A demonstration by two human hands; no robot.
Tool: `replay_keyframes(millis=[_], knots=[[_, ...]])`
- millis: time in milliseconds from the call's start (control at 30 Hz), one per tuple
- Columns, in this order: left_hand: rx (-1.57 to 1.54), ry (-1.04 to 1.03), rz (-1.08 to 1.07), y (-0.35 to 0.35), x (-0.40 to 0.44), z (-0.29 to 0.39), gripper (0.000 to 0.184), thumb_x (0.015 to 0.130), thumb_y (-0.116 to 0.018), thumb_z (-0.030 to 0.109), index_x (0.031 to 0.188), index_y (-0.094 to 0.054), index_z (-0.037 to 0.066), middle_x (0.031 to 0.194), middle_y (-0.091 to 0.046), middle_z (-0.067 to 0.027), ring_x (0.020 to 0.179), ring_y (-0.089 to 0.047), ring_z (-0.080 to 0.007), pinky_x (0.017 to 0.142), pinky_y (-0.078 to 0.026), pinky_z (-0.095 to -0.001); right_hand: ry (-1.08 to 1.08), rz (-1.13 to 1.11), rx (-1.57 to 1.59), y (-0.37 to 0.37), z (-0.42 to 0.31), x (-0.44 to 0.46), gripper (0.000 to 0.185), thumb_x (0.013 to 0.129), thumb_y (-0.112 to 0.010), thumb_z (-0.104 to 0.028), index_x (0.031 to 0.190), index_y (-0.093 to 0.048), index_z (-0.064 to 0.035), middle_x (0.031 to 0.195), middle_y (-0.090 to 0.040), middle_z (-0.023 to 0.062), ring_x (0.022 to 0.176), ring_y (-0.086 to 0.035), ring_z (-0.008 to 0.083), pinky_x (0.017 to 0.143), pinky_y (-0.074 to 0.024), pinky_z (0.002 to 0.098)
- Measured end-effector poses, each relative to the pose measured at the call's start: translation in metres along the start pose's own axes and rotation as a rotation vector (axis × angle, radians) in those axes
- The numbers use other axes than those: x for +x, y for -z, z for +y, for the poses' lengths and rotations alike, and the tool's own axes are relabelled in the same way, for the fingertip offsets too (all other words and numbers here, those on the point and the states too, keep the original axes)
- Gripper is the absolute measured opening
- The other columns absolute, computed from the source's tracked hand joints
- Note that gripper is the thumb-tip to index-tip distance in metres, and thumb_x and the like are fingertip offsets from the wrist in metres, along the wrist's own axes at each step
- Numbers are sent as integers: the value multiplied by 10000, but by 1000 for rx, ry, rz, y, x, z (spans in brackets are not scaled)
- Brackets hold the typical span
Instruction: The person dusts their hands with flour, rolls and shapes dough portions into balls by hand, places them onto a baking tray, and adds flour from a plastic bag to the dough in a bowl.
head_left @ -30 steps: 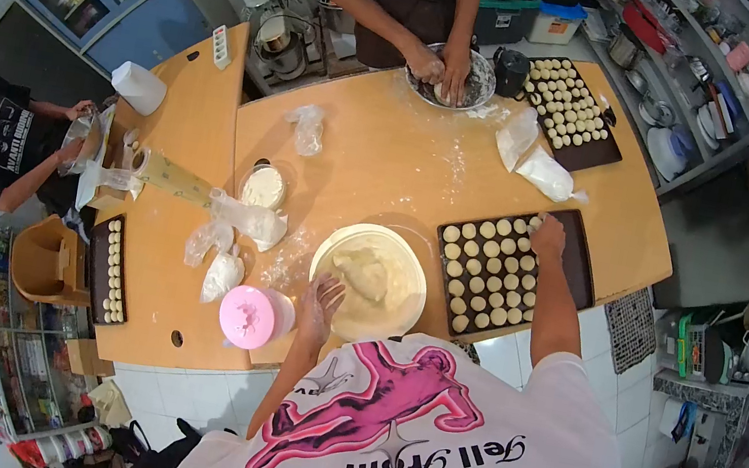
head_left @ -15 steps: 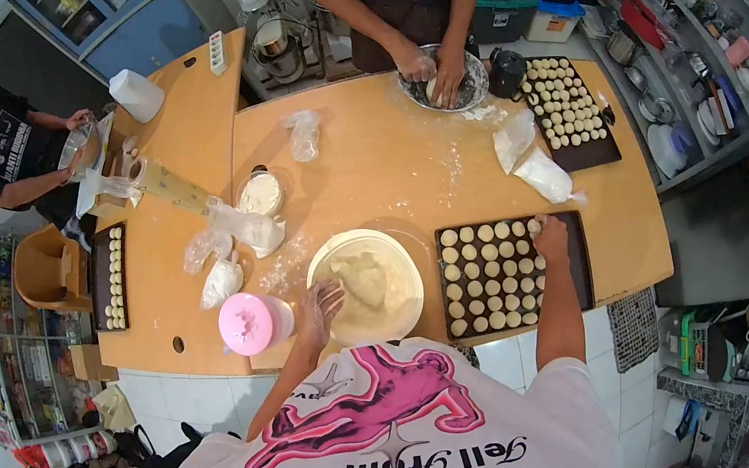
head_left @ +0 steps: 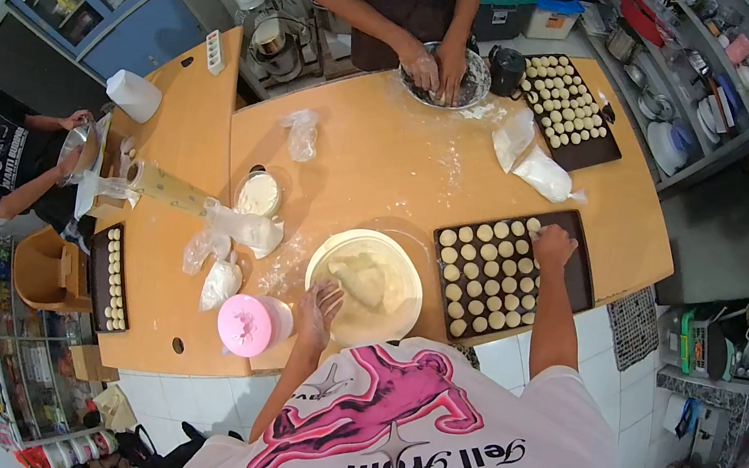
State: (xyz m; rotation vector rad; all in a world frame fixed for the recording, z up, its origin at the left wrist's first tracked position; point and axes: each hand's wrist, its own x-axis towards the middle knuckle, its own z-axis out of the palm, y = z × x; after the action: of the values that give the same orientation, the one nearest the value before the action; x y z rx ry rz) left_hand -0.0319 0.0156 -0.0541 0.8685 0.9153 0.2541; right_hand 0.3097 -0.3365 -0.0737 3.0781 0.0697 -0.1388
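My left hand is at the near left rim of a cream bowl, fingers stretched out and dusted with flour. In the bowl lies a pale lump of dough. My right hand is over a dark baking tray, its bent fingers pinched at a small round dough ball in the far row. Rows of similar dough balls fill the tray's left and middle. Just left of my left hand stands a pink-lidded container.
Across the table a person's hands work in a metal bowl. Another tray of dough balls and a bag of white powder lie at the far right. At the left a second person holds a bowl. Plastic bags lie mid-left.
My right hand has shifted slightly toward me, showing more of the dough ball at its fingertips. My left hand stays at the bowl. The far person's hands have moved closer together in the metal bowl.
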Motion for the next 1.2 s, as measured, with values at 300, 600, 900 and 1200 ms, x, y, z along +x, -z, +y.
replay_keyframes(millis=[300,600,900,1200], knots=[[-10,13,-19,1,0,2,469,922,-430,406,1229,-446,52,1174,-520,-123,1091,-517,-256,936,-418,-375,76,175,90,4,0,-10,186,788,-626,-308,823,-672,-131,846,-654,63,869,-624,259,821,-399,480],[25,-24,0,-6,-7,8,441,923,-445,373,1196,-463,27,1149,-528,-135,1062,-530,-266,925,-429,-385,-12,53,170,31,-10,-18,317,766,-651,-369,973,-679,-131,956,-641,92,982,-586,271,860,-384,489],[682,-11,185,-51,2,10,443,828,-628,351,1028,-564,-39,879,-633,-159,674,-643,-219,545,-493,-313,273,337,742,35,-89,-94,271,724,-659,-237,946,-642,-81,983,-626,116,959,-551,308,887,-364,446],[1293,-290,340,-39,67,-16,507,741,-678,412,956,-584,-38,869,-632,-252,849,-617,-407,774,-491,-451,684,254,779,33,-168,-177,301,738,-651,-236,1002,-651,-92,1132,-564,134,1087,-487,309,934,-321,444]])
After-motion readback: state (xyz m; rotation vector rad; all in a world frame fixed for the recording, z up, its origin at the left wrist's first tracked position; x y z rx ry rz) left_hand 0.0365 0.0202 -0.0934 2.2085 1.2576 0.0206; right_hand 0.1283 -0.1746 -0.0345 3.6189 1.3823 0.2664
